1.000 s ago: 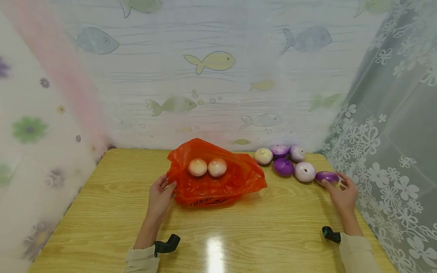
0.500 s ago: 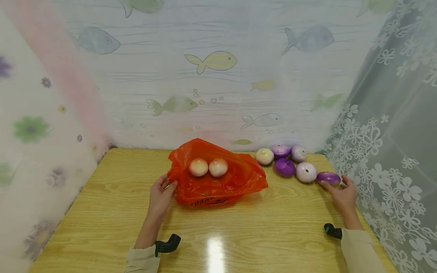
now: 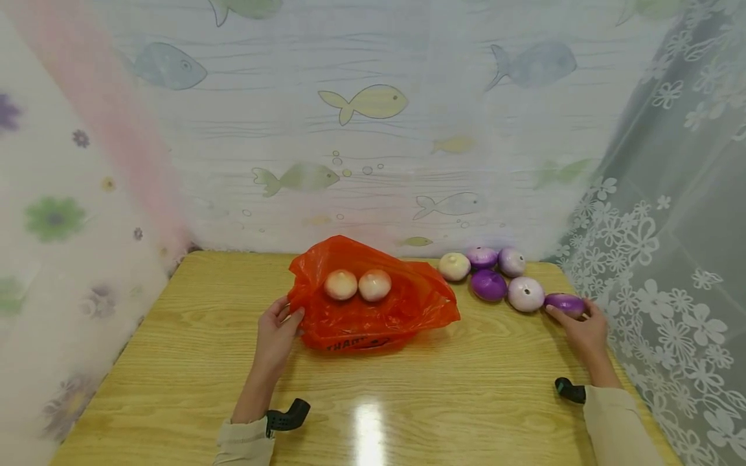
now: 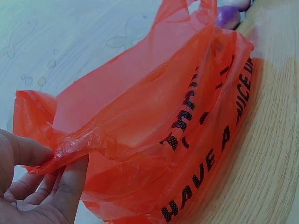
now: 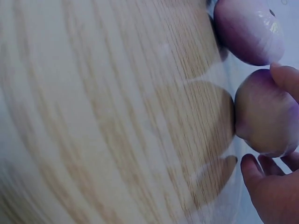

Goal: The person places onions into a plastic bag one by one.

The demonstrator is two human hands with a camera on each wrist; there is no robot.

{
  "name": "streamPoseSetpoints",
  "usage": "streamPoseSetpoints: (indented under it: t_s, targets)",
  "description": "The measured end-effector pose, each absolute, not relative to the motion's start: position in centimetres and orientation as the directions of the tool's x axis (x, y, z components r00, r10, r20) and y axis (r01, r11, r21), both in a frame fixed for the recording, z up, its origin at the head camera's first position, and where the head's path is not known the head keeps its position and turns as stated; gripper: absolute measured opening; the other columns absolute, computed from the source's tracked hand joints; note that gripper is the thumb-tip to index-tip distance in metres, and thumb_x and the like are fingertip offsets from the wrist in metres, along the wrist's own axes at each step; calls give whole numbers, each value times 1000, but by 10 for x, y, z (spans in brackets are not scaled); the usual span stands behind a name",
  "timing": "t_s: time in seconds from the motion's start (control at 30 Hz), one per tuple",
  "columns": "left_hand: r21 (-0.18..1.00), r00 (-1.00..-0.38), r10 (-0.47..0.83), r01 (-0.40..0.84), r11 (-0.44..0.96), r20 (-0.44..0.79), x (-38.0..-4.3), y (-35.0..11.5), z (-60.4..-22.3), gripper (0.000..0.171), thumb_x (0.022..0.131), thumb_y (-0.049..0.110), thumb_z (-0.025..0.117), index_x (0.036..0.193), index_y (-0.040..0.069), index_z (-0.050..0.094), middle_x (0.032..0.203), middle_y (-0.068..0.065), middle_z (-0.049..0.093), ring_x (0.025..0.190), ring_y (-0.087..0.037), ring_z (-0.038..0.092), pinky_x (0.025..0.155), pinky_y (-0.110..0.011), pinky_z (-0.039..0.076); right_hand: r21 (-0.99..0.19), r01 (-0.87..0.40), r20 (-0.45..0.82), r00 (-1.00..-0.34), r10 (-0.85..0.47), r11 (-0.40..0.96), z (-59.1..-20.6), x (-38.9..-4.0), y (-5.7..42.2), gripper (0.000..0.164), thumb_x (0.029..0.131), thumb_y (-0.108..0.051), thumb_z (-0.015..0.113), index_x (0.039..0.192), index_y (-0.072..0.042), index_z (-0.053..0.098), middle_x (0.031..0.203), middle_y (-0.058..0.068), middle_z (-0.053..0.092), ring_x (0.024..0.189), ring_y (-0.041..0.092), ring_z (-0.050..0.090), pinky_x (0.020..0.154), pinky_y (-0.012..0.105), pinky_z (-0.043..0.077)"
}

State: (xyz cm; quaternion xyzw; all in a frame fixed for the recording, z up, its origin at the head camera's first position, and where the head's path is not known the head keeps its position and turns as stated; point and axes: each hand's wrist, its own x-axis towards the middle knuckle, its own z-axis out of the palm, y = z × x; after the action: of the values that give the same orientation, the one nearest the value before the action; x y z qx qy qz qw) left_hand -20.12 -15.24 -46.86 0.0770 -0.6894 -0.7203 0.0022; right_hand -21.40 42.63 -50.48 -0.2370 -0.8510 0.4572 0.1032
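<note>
My left hand [image 3: 276, 333] pinches the left edge of a red plastic bag [image 3: 350, 323]. Thumb and fingers bunch the film together in the left wrist view. Two whitish onions [image 3: 340, 285] lie side by side on the bag. At the right, my right hand [image 3: 585, 333] has its thumb and fingers on opposite sides of a purple onion [image 3: 565, 305] resting on the table. Seen from the right wrist, the thumb [image 5: 286, 80] touches this onion's upper side, with the fingertips [image 5: 251, 167] curled close beneath it.
Several more onions cluster at the back right of the wooden table [image 3: 443, 401], among them a pale one [image 3: 526, 294], a deep purple one [image 3: 488, 285] and a cream one [image 3: 454, 266]. A fish-print curtain [image 3: 373, 142] hangs behind, and a lace curtain [image 3: 688, 272] borders the right edge.
My right hand has shifted slightly left around the purple onion, its thumb now lying at the onion's near left side. The left hand and the bag have not moved; the view drifts a little.
</note>
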Motion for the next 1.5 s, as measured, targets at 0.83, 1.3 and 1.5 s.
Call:
streamPoseSetpoints:
  t_s: [0.83,1.3,1.5]
  targets:
    - [993,-988,-115,-96,-71,-103,-201,-152,-472,41,106,5,51,146,3,45,142,-21,55,91,-5,64,73,-18,54,-874,302,-53,-838,543,380,-505,-210,423,93,94,-33,72,162,-3,17,161,26,27,140,42,39,73,5,36]
    - [993,-989,-116,-82,-87,-92,-199,-153,-472,40,106,6,51,146,3,45,141,-20,55,93,-6,63,72,-18,53,-898,247,1,-827,563,365,-498,-201,412,87,91,-24,77,160,-5,26,151,20,38,119,22,51,72,3,41]
    - [994,-990,-111,-84,-74,-92,-199,-153,-471,41,106,8,50,147,3,44,143,-20,54,94,-7,62,74,-18,53,-905,202,51,-821,568,374,-495,-194,405,84,90,-20,78,158,-5,31,144,15,43,106,6,52,74,2,41]
